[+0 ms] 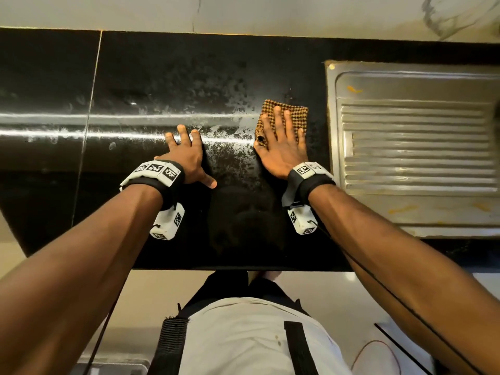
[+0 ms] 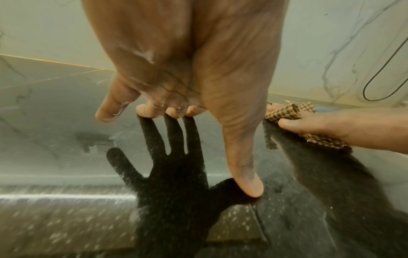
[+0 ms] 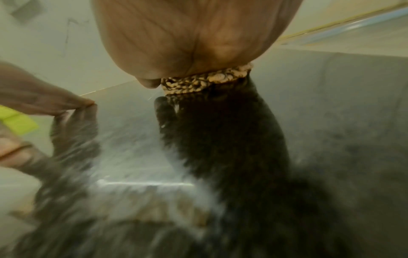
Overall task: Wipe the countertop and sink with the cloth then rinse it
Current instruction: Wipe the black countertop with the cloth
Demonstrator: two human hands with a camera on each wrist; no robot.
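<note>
The small brown checked cloth (image 1: 286,117) lies flat on the shiny black stone countertop (image 1: 162,85) under the right hand (image 1: 281,147), whose straight fingers press it, just left of the steel sink (image 1: 405,85), while the left hand (image 1: 186,155) rests flat and empty beside it.

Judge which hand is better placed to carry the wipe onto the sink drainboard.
Right. The right hand already presses flat on the checked cloth, just beside the steel drainboard. The left hand rests bare on the black countertop, farther away.
</note>
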